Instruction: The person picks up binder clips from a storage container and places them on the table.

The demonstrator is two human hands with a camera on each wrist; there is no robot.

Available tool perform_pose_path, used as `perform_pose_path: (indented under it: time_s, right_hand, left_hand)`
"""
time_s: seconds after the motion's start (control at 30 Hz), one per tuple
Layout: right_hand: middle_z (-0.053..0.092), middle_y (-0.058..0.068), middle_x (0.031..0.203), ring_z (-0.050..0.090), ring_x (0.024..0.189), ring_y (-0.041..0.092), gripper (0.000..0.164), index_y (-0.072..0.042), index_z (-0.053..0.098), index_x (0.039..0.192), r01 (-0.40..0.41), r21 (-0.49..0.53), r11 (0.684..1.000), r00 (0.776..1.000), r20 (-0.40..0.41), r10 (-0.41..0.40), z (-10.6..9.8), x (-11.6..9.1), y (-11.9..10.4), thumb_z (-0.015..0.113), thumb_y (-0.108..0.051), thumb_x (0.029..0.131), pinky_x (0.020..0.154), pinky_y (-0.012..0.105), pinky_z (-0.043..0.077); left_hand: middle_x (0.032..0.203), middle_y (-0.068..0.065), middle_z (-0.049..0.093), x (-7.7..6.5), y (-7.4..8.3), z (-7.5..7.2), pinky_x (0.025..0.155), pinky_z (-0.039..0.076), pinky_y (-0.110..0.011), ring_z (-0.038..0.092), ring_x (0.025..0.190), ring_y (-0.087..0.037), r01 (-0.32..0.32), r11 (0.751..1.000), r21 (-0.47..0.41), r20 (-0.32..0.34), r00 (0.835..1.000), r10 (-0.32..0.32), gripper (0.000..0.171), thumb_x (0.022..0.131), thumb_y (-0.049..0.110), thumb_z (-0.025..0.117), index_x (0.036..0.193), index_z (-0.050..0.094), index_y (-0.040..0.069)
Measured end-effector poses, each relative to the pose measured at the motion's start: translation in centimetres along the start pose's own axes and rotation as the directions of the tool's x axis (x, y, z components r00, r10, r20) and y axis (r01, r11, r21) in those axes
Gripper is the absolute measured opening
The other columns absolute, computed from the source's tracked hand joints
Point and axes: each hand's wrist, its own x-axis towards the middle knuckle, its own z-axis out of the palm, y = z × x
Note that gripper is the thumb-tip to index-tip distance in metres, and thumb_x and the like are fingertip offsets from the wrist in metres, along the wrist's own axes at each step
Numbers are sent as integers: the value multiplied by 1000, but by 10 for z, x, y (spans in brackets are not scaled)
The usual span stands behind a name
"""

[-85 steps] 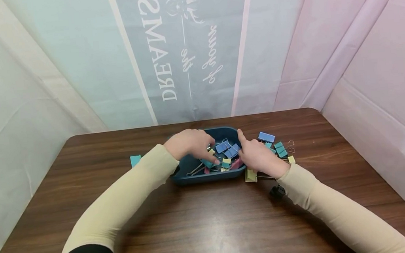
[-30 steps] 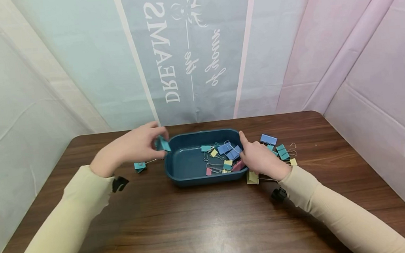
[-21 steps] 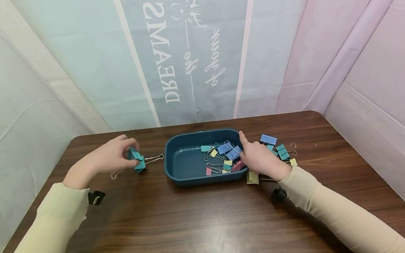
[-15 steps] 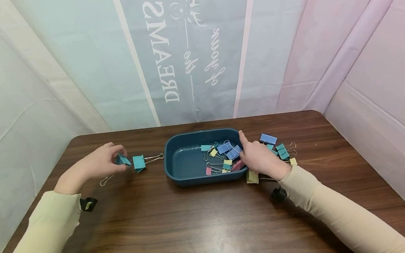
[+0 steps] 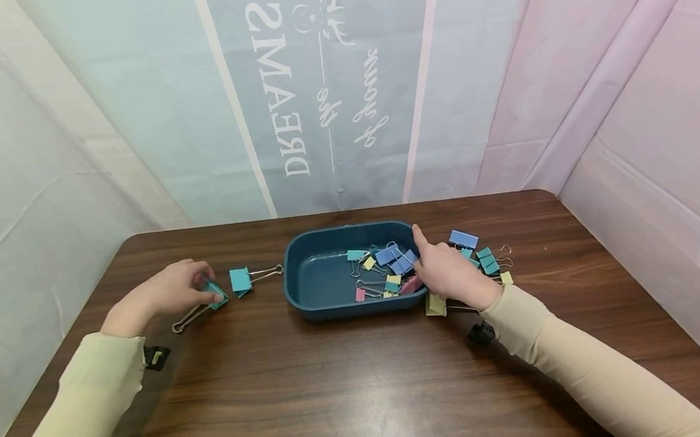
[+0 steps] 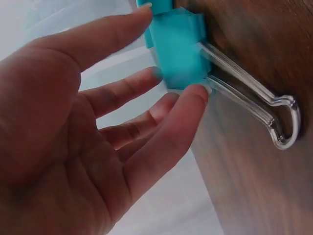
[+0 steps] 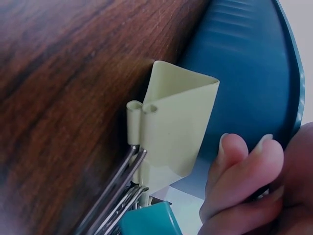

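In the head view my left hand (image 5: 173, 287) is low over the left side of the table, fingertips at a teal binder clip (image 5: 216, 295). The left wrist view shows its thumb and fingers spread loosely beside that clip's body (image 6: 178, 49), the wire handles pointing away over the wood. A second teal binder clip (image 5: 240, 280) lies just to the right. My right hand (image 5: 449, 272) holds the right end of a dark blue tray (image 5: 357, 309), index finger stretched along the rim, other fingers curled by the outer wall. Blue, pink, yellow and teal binder clips lie in the tray's right half.
Right of the tray, partly under my right hand, lie several binder clips: a large yellow one (image 5: 435, 306) against the tray wall, a blue one (image 5: 463, 239) and teal ones (image 5: 488, 260). Fabric walls (image 5: 359, 176) enclose the brown wooden table (image 5: 350, 383).
My left hand has gone from inside the tray out to the left with a teal clip, lowered it to the table left of the other teal clip, and loosened its fingers. The right hand stays put.
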Motion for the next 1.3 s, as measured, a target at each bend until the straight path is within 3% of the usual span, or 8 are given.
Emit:
perform_pose_path:
  time_s: [0.23,0.4,0.63,0.87,1.03,1.3]
  right_hand:
    - [53,7,53,52,40,22,72,-4,-2,158,6,6,1000,1000,4,-6,0,0,-1,43,-15,104,45,34,47]
    - [53,7,54,52,40,22,72,-4,-1,158,-1,3,1000,1000,1,1,-1,-1,-1,44,-15,104,45,35,47]
    - [53,7,54,52,40,21,73,-3,-1,158,-3,-3,1000,1000,-2,3,0,-1,-1,45,-16,104,45,34,46]
    - [53,6,54,52,40,21,73,-4,-1,159,6,-1,1000,1000,-4,-6,1,0,0,45,-16,104,44,34,46]
    - [53,6,54,52,40,21,73,-4,-1,159,5,0,1000,1000,2,-5,1,0,-1,45,-16,104,44,33,46]
    - [52,7,53,52,40,21,73,-4,-2,158,2,2,1000,1000,5,-2,-1,-1,-1,45,-15,104,44,34,47]
  left_hand:
    - [102,-10,63,-1,17,-9,75,49,-47,59,90,-25,-36,999,34,-57,998,38,38,92,34,72,111,62,2]
    - [105,-4,66,1,44,-20,80,51,-48,63,95,-23,-91,995,47,-91,991,95,28,93,31,70,109,65,9]
    - [95,6,66,18,88,-23,76,53,-40,63,84,-10,-189,980,61,-75,978,193,21,94,29,70,109,66,16]
    - [87,10,61,42,137,-15,68,50,-33,58,77,-10,-307,946,100,-42,949,312,17,93,29,71,107,68,20]
    - [99,5,65,59,164,-2,71,52,-30,58,82,-10,-375,918,130,38,927,373,18,93,34,71,105,66,22]
    - [116,1,64,79,194,24,83,51,-32,58,96,-12,-486,858,168,150,872,465,35,93,42,70,118,67,18]
